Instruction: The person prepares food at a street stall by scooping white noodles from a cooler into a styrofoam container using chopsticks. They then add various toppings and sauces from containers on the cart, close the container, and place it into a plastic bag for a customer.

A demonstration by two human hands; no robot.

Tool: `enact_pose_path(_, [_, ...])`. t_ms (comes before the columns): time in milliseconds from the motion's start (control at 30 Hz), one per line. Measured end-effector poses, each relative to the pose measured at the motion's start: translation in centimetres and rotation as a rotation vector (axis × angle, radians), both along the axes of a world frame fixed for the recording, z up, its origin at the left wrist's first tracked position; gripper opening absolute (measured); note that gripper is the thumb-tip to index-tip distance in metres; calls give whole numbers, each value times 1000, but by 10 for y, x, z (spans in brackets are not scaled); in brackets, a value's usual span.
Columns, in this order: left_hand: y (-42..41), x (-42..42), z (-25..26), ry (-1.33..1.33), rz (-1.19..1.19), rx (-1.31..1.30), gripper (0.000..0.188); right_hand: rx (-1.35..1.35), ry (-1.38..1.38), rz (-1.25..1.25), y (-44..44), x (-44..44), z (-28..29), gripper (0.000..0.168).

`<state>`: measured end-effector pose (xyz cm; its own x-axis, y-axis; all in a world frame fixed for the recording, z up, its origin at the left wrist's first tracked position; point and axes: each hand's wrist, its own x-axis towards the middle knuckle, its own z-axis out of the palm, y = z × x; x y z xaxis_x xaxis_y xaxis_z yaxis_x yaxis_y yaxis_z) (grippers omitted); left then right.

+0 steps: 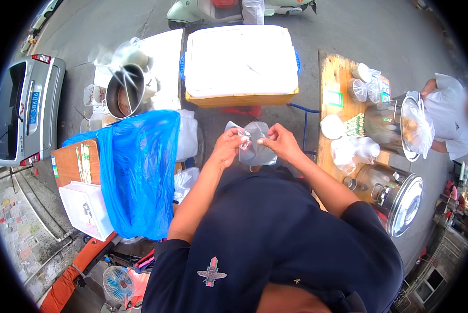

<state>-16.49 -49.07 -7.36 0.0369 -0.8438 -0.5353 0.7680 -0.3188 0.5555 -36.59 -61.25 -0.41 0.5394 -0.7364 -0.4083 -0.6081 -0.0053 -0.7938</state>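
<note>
A clear plastic bag (257, 150) hangs between my two hands, in front of my dark shirt. My left hand (230, 145) pinches its crumpled left edge between thumb and fingers. At the bag's upper right, my right hand (280, 143) grips the rim between thumb and forefinger. The bag looks limp, and its contents, if any, cannot be made out. Beyond both hands stands a yellow crate with a white lid (241, 60) and blue handles.
Left are a deep metal pot (125, 92), a blue plastic sheet (140, 172) and a white plastic bin (86, 209). Right, a wooden table (329, 72) bears wrapped chopsticks (354, 125), bagged cups (355, 150) and a lidded steel pot (404, 205). A person (451, 113) in white stands beyond it.
</note>
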Motion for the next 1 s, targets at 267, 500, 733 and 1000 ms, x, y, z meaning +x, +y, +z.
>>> enact_pose_path(267, [-30,-5,11,127,215,48,25,178,-340,119,-22,41,-16,24])
enact_pose_path(500, [-68,89,23,380,247,-142,16,113,311,16,-61,7,-83,28])
enact_pose_path(733, [-139,115,54,-12,-197,-170,11,-316,87,-169,-51,51,15,82])
enact_pose_path(1000, [-178,115,104,-1414,-680,-471,30,397,-505,-470,-71,92,-29,14])
